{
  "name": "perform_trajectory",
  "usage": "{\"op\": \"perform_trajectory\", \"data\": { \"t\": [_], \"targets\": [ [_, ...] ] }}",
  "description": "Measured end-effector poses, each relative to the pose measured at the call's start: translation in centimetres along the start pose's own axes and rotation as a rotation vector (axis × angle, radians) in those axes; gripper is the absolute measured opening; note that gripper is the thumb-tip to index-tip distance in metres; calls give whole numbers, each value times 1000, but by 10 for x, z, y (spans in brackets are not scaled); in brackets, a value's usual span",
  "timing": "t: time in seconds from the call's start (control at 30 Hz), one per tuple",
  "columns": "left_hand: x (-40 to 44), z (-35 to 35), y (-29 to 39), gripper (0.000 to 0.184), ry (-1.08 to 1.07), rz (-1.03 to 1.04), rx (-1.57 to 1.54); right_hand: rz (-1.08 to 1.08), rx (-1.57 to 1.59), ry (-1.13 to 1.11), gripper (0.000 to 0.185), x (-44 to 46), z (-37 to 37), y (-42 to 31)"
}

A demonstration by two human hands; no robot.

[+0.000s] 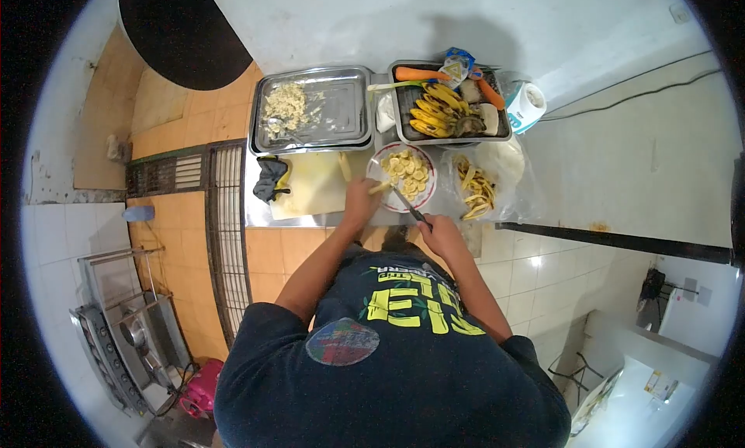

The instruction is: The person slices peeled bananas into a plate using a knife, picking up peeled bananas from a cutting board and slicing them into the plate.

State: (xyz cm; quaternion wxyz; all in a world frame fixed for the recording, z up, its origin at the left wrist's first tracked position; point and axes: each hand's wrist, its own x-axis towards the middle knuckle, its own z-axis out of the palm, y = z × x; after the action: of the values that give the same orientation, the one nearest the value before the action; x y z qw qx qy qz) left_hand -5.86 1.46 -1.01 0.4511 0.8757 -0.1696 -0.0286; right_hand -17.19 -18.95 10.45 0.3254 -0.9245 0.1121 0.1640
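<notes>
My left hand [362, 200] is closed around a peeled banana [380, 188], whose free end reaches over the rim of a round plate [375, 162]. Banana slices [407, 171] are heaped on that plate. In my right hand [441, 234] is a knife [417, 213], its blade slanting up toward the banana's tip; whether blade and banana touch I cannot tell. Another peeled banana [344, 167] lies on the pale cutting board [306, 196] left of the plate. To the right, banana peels [475, 185] are piled on a clear plastic bag [521, 185].
At the back left a metal tray [341, 106] holds a pale crumbly mash [285, 108]. Beside it, another tray [411, 139] carries unpeeled bananas [438, 110] and carrots [419, 74]. A white tub [529, 105] stands right of it. A dark cloth [270, 178] lies on the board's left end.
</notes>
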Motion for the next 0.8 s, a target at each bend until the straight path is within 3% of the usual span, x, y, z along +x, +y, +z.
{"op": "perform_trajectory", "data": {
  "t": [0.3,0.8],
  "targets": [
    [0,8,-5,31,-29,-86,39,97,-70,-46,36,-13,-9,-3],
    [0,3,2,25,-12,-85,-32,9,-69,0,36,-16,-23,-15]
  ]
}}
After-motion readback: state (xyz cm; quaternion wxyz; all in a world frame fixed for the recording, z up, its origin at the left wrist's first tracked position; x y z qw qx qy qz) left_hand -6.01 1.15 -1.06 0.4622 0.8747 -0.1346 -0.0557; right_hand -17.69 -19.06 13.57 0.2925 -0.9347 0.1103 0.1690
